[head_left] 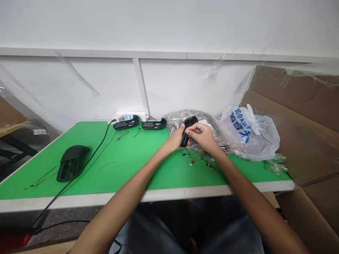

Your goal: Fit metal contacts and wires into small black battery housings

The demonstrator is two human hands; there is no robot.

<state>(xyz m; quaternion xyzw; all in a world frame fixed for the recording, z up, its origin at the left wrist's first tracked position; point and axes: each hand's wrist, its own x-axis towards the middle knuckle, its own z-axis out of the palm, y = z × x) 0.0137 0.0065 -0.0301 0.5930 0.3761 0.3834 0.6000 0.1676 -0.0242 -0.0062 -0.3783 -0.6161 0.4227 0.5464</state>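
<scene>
My left hand [177, 138] is closed around a black plastic housing [189, 122], holding it tilted above the green table. My right hand [203, 135] pinches at the housing's near face, where a thin red wire [189, 141] shows by the fingertips. Just below my hands lie several small metal contacts [209, 164], some with thin red and black wires attached. Behind the housing sits a clear plastic bag [172, 120] of small parts, partly covered by my hands.
Two similar black housings [127, 122] with wires lie at the back beside a white power strip [144, 115]. Another black housing [72, 162] rests at left near a black cable [102, 141]. At right are a white plastic bag [265, 137] and a large cardboard box [296, 134].
</scene>
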